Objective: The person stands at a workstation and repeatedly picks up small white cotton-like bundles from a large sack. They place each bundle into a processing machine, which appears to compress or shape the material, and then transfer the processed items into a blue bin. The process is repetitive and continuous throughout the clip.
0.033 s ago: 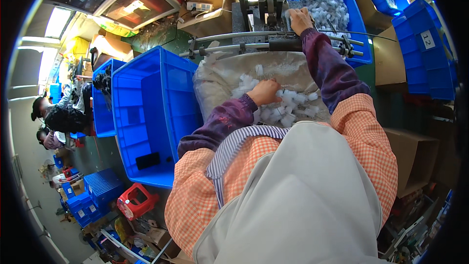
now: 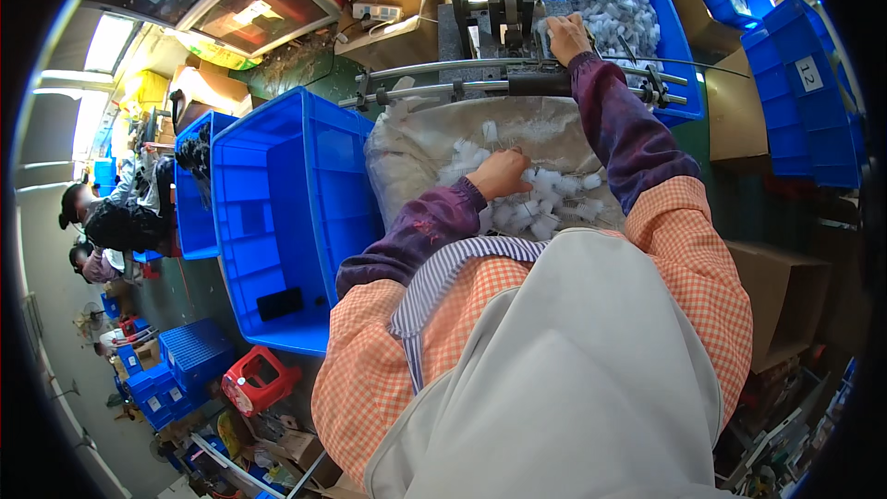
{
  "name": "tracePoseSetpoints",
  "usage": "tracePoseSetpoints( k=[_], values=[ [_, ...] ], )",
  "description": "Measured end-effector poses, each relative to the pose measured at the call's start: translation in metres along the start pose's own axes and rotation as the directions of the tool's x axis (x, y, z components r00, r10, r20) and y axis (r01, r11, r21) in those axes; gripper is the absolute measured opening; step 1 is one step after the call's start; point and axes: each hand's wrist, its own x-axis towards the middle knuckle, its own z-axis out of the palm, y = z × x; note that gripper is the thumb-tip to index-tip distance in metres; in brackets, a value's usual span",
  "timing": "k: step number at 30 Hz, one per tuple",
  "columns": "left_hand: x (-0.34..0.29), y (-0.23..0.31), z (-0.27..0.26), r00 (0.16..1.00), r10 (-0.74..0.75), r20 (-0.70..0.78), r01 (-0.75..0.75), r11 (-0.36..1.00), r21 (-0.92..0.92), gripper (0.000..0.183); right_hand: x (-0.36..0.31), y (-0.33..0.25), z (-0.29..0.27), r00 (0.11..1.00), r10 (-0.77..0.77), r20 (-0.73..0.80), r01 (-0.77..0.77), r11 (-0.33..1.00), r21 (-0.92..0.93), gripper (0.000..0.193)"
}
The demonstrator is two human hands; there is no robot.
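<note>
My left hand [image 2: 500, 174] lies over a loose pile of small white bristle brushes [image 2: 545, 199] with thin wire stems. Its thumb and fingers look apart, touching the brushes, and none is clearly held. The pile rests on a beige cloth [image 2: 407, 143] in front of my body. Farther up and to the right, my right hand [image 2: 567, 39] is closed at the side of a dark metal machine [image 2: 504, 23]. Whatever is between those fingers is too small and hidden to make out.
A blue bin [image 2: 624, 23] full of similar white brushes stands right of the machine. Metal rods [image 2: 434, 69] cross in front of it. A large blue crate [image 2: 277, 212] is at my left, near a red stool [image 2: 259, 381]. Cardboard boxes [image 2: 771, 300] stand right; people sit far left.
</note>
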Motion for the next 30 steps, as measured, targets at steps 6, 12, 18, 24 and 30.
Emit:
tracePoseSetpoints(
  k=[6, 12, 18, 24, 30],
  values=[
    [-0.007, 0.001, -0.005, 0.988, 0.029, -0.149, -0.045, 0.994, -0.102, 0.021, 0.002, -0.012, -0.019, 0.994, 0.067, 0.089, -0.065, 0.997, -0.030, 0.014],
    [-0.006, 0.005, -0.021, 0.977, -0.024, -0.212, 0.000, 0.994, -0.112, 0.013, 0.004, -0.008, -0.014, 0.995, 0.059, 0.078, -0.056, 0.998, -0.035, 0.015],
    [-0.017, 0.013, -0.047, 0.946, -0.034, -0.322, -0.006, 0.992, -0.123, 0.012, 0.009, -0.014, -0.021, 0.978, 0.126, 0.165, -0.132, 0.991, 0.030, 0.020],
    [-0.015, 0.020, -0.069, 0.920, -0.037, -0.390, -0.015, 0.992, -0.128, 0.012, 0.017, -0.016, -0.031, 0.884, 0.346, 0.315, -0.307, 0.937, -0.168, 0.023],
    [-0.012, -0.012, -0.018, 0.910, -0.073, -0.407, 0.023, 0.992, -0.126, 0.013, -0.008, -0.016, -0.047, 0.938, 0.301, 0.174, -0.266, 0.943, -0.201, 0.029]
  ],
)
